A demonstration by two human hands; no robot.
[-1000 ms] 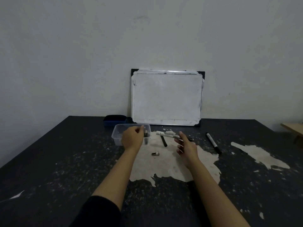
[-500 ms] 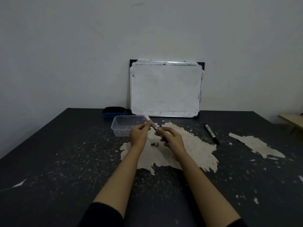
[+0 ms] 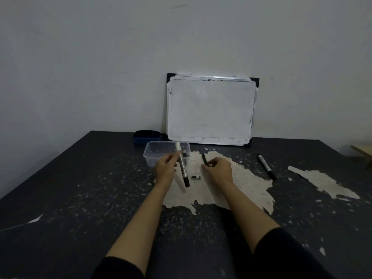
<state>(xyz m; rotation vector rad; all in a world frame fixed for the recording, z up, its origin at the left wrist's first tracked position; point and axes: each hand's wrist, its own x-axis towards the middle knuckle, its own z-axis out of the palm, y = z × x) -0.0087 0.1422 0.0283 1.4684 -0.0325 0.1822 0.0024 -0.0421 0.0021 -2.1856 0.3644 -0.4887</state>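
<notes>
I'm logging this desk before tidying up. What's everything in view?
whiteboard: 1, white, leaning on wall at table's back
eraser: 1, dark blue, left of whiteboard
container: 1, clear, before eraser
held marker: 1, pale barrel, black end, in left hand
black stick: 1, black, at right hand
small cap: 1, black-and-white, between hands
lying marker: 1, black, table's right
table: 1, black, pale worn patches
left hand: 1, holds held marker
right hand: 1, pinches black stick

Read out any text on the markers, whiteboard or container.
None legible.
Held marker, left hand: dark barrel print, too blurred to read.
Spare marker on the table: too small to tell.
Black stick, right hand: none seen.
Whiteboard: only smudges.
Container: no label.
</notes>
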